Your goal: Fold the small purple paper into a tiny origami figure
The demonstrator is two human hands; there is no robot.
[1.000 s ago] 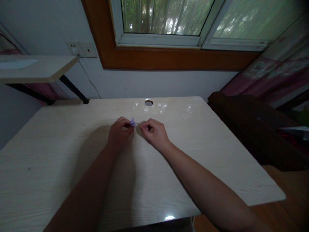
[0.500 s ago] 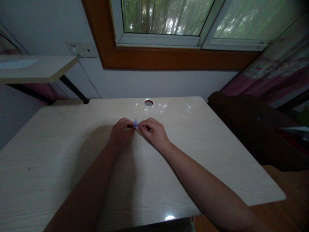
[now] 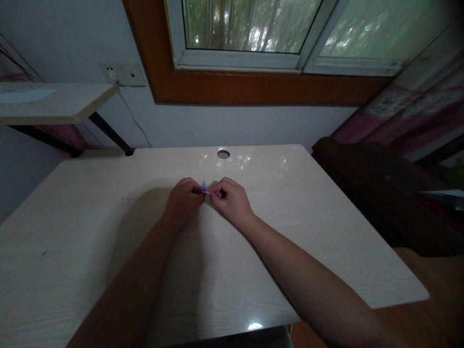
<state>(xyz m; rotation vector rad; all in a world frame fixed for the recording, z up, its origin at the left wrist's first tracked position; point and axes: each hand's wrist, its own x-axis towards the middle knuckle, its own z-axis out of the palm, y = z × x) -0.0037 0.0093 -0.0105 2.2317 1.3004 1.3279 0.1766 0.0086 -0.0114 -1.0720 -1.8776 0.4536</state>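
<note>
A small folded piece of purple paper (image 3: 204, 186) is held between my two hands, just above the far middle of the table. One pointed flap of it stands up, and another point reaches toward the right. My left hand (image 3: 184, 198) pinches its left side between thumb and fingers. At the right-hand point, my right hand (image 3: 231, 197) closes thumb and fingertips on the paper's tip. The fingers hide part of the folds.
The pale wood-grain table (image 3: 232, 270) has a round cable hole (image 3: 224, 154) near its back edge. A raised shelf (image 3: 54, 108) on black legs stands at the left. Dark furniture (image 3: 377, 188) is beyond the right edge, and a window (image 3: 250, 29) is behind.
My right hand has shifted slightly right and down, and the paper's lower point now stretches toward its fingertips. The left hand has barely moved.
</note>
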